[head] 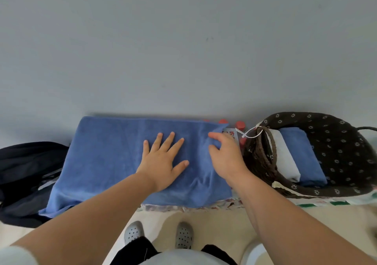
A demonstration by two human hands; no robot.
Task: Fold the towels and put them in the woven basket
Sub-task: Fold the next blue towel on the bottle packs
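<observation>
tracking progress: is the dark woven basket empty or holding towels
Holding towels: a folded white towel and a folded blue towel lie side by side inside the dark flower-lined woven basket.

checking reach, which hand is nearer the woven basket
Right. The right hand pinches the blue towel at its edge beside the woven basket; the left hand presses flat on the towel's middle, farther away.

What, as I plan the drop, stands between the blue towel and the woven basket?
On the woven basket, the brown handle lies along the rim nearest the blue towel; a tag and red bottles fill the gap behind.
</observation>
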